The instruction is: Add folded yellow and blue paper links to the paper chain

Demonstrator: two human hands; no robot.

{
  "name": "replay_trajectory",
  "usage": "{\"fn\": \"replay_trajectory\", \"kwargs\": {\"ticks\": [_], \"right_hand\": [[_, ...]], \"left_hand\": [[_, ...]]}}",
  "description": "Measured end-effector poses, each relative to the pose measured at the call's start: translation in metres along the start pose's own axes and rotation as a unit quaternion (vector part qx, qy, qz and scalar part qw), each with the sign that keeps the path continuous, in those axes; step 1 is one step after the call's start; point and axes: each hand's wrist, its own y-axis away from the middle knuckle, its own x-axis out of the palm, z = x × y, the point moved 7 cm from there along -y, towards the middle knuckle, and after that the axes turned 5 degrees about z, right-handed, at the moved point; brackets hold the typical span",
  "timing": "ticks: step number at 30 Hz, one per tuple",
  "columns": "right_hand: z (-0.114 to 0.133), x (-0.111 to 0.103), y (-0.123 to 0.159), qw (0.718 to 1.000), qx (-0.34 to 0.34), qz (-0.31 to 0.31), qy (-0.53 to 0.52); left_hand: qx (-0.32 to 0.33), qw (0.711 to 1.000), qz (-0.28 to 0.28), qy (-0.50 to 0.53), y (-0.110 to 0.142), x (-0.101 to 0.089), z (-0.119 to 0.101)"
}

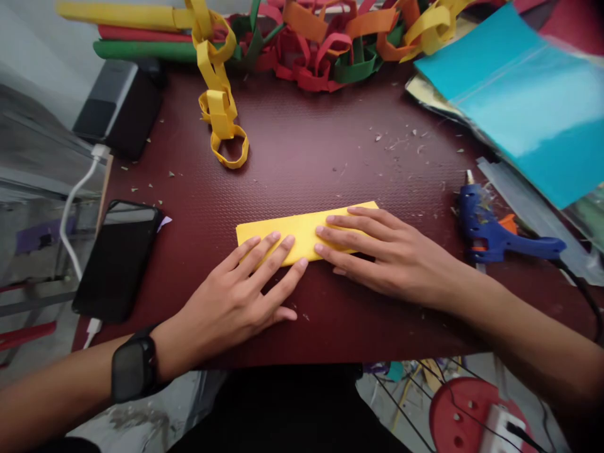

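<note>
A folded strip of yellow paper (pixel 302 230) lies flat on the dark red table, close to its front edge. My left hand (pixel 250 286) rests on the strip's left part, fingers spread and flat on the paper, the thumb off it on the table. My right hand (pixel 384 248) presses on the right part with its fingers stretched out. Neither hand grips the paper; both push down from above. A yellow paper chain (pixel 221 110) hangs down over the table beyond my left hand, its last ring lying on the surface.
Paper chains (pixel 325 50) in several colours line the back edge. Blue sheets (pixel 523 100) are stacked at the back right, above a blue glue gun (pixel 486 220) with a cord. A phone (pixel 120 261) and a black power bank (pixel 120 104) lie at the left.
</note>
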Motion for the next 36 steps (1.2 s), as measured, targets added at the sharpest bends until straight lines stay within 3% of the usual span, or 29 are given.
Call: {"fn": "replay_trajectory", "kwargs": {"ticks": [6,36], "right_hand": [[-0.002,0.006,0.006,0.999,0.011,0.026,-0.032],[0.007,0.006,0.013,0.996,0.056,0.019,-0.073]], "left_hand": [[0.003,1.0,-0.008,0.015,-0.001,-0.001,0.001],[-0.021,0.995,0.024,0.099,0.001,0.002,0.001]]}}
